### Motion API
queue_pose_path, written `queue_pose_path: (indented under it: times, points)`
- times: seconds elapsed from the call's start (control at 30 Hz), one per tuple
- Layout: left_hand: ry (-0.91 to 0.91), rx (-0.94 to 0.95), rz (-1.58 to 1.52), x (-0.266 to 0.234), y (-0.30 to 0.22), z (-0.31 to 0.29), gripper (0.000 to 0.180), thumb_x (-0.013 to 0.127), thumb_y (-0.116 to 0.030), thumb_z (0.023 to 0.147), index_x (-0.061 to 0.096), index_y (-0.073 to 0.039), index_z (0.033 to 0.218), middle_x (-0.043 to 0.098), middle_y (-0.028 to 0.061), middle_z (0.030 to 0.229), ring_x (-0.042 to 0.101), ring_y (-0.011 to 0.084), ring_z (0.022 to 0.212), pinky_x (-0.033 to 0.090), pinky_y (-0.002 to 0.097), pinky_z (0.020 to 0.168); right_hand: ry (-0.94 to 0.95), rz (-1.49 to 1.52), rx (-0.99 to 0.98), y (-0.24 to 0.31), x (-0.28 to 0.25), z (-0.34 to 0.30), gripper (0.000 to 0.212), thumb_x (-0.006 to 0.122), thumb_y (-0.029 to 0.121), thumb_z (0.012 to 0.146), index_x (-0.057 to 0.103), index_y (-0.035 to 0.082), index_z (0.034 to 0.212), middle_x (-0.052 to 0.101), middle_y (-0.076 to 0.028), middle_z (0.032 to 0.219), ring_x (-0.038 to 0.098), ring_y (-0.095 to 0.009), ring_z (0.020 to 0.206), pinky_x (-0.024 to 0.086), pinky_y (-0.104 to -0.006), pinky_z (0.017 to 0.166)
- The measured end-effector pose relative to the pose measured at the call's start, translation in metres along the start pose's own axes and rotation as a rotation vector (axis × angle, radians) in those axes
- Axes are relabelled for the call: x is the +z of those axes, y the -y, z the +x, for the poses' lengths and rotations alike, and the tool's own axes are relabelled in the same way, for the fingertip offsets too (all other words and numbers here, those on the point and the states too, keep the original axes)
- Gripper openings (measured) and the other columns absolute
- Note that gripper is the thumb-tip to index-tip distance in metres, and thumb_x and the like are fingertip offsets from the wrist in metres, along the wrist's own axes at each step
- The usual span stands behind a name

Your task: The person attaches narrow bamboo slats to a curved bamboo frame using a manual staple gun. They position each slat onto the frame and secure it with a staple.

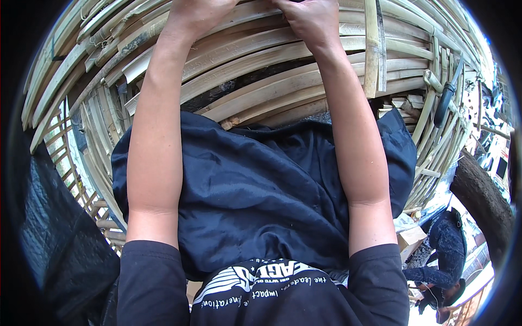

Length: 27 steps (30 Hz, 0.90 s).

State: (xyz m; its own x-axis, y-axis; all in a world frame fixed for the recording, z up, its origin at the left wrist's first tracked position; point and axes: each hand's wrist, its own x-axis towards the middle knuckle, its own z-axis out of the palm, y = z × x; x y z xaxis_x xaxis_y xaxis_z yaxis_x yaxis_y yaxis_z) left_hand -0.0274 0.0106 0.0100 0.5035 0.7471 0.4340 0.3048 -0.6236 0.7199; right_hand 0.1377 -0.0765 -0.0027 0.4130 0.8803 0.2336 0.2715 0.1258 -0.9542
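Both hands are at the top edge over a mass of long, pale split-bamboo strips [261, 60], and the frame cuts off most of their fingers. My left hand [198, 19] looks closed, its thumb side turned toward the middle; whatever it grips lies out of view. My right hand [316, 22] is bent inward with the thumb pointing left and fingers curled, also around something I cannot make out. A dark gap shows in the bamboo below its thumb. Black cloth [261, 179] covers my lap under both forearms and reaches the lowest strips.
Right of my right hand, an upright bamboo piece [371, 54] crosses the strips. A black-handled tool [446, 100] with a thin metal blade leans farther right. Beyond it are a thick log [484, 198] and a person in dark clothes [448, 244]. Black sheeting [60, 233] hangs left.
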Motion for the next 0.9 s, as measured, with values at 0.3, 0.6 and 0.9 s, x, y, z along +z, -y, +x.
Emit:
queue_pose_path:
  times: [0.3,0.6,0.9]
  points:
    - [-0.086,0.119,0.012,0.013,0.002,-0.008,0.008,0.081,-0.003,0.084,0.073,0.001,0.083,0.072,0.0071,0.074,0.063,0.0115,0.064,0.048,0.0271,0.057,-0.015,-0.066,0.022,0.003,-0.001,0.000,0.040,0.088,0.011,0.081,0.067,-0.003,0.112,0.076,-0.009,0.094,0.070,-0.012,0.084,0.055,-0.0270,0.074]
    - [-0.149,0.106,0.067,0.017,-0.005,-0.016,0.004,0.075,0.002,0.085,0.074,0.000,0.089,0.074,0.0115,0.084,0.069,0.0176,0.071,0.053,0.0299,0.061,-0.004,-0.021,0.040,0.000,-0.001,0.000,0.044,0.089,0.014,0.081,0.067,-0.002,0.114,0.074,-0.007,0.091,0.067,-0.010,0.081,0.053,-0.0250,0.070]
    - [-0.173,0.059,0.017,0.020,-0.005,-0.019,0.006,0.073,0.003,0.086,0.075,-0.001,0.090,0.075,0.0113,0.085,0.072,0.0189,0.075,0.056,0.0300,0.063,-0.058,-0.168,-0.027,0.036,-0.016,-0.008,0.021,0.070,0.012,0.097,0.065,-0.001,0.112,0.065,-0.002,0.074,0.054,-0.006,0.059,0.035,-0.0231,0.050]
